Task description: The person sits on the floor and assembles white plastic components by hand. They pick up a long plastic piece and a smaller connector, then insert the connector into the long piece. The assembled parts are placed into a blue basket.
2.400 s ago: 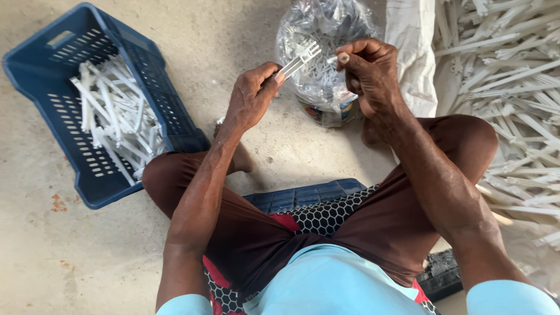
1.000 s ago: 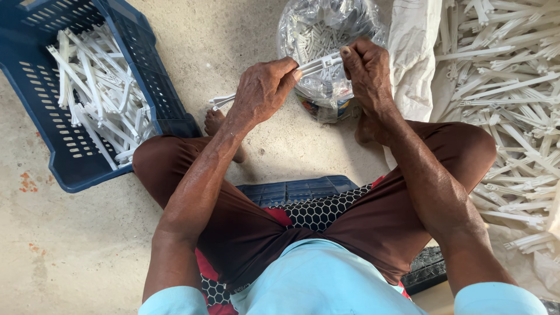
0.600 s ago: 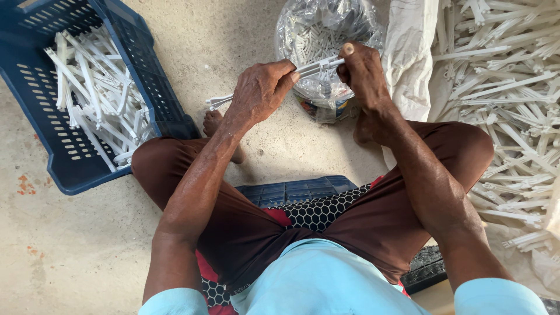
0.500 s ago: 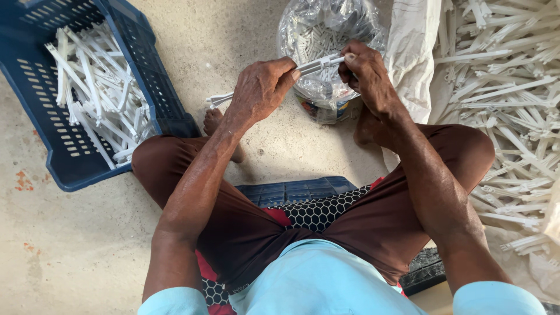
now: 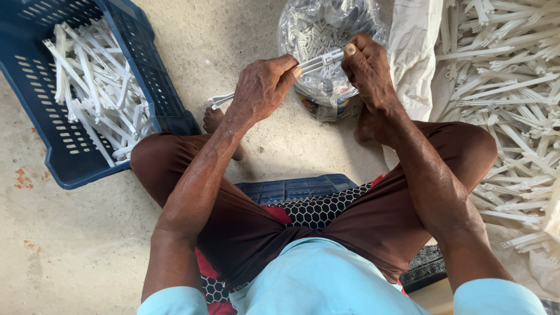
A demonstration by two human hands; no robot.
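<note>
Concrete floor is lying under the person, whose left hand [image 5: 259, 87] and right hand [image 5: 366, 67] are pinching a white strip [image 5: 318, 60] between them, crate [image 5: 169, 111] to the left partly filled, pile [image 5: 507, 105] to the right looking large.

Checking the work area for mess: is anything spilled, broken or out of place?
Nothing stands out. Both hands, left and right, grip one white plastic strip; other strips lie in the blue crate and on the sack.

Bare concrete floor [image 5: 233, 35] between blue crate [image 5: 169, 102] and clear bag [image 5: 326, 35] (white pile [image 5: 513, 116] rightward).
</note>
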